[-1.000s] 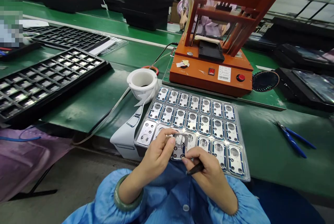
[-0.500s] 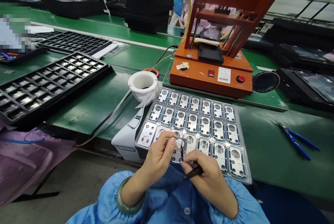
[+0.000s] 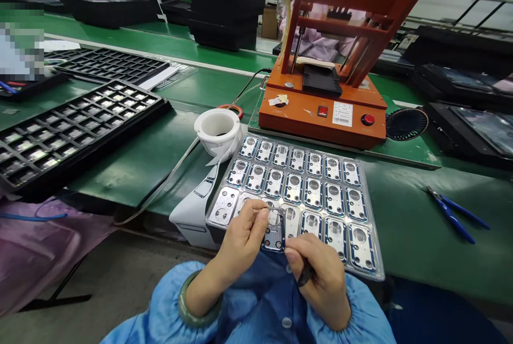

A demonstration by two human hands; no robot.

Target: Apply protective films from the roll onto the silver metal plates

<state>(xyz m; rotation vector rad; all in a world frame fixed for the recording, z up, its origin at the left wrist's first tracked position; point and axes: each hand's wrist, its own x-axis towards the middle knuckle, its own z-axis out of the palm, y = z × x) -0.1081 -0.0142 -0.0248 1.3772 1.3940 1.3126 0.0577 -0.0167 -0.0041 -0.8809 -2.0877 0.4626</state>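
Observation:
My left hand is closed, with thumb and forefinger pinching the top left edge of a small silver plate with a dark blue border and round holes. The plate is tilted over the near edge of a clear plastic tray, which holds rows of similar plates. My right hand is curled around a dark pen-like tool, mostly hidden in the fingers. Its thumb and fingertips are close to the plate's lower right side; whether they touch it I cannot tell.
Beyond the tray stands an orange press. A white tape roll and its hanging backing strip are left of the tray. Blue-handled pliers lie to the right, a black compartment tray to the left. Co-workers sit across the bench.
My right hand has drawn slightly right and down from the plate, its tool turning in the fingers. The plate now shows its blue border more plainly. My left hand has barely moved.

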